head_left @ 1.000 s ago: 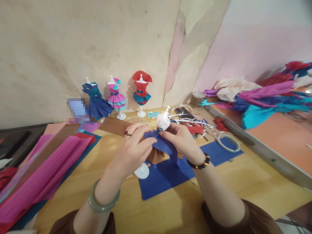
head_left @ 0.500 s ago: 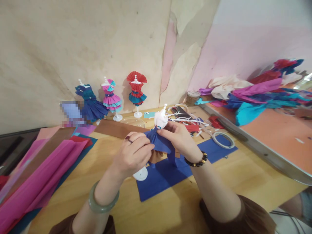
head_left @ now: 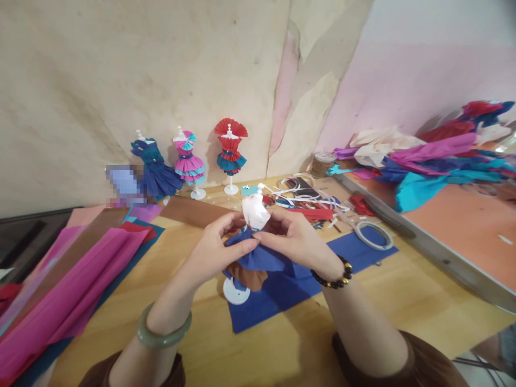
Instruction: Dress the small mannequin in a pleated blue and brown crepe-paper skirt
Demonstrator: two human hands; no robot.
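Inside table (head_left: 258,357) front edge, our L hand (head_left: 212,244) & R hand (head_left: 300,239) pinch blue skirt (head_left: 262,260) at mini form (head_left: 255,210) waist; prob. gathering, next likely needs firm hold.

Both forearms reach forward from the lower edge of the view and slant inward, so that the left hand (head_left: 215,242) and the right hand (head_left: 300,239) come together in front of the body. The left forearm (head_left: 159,328) slants up toward the right, the right forearm (head_left: 360,328) up toward the left; brown sleeves (head_left: 425,357) cover the arms near the elbows. Each hand is closed in a pinch, fingers bent forward and thumb laid across the near side. The left thumb points right, the right thumb points left, and their tips lie just beside each other. The other fingertips are hidden.
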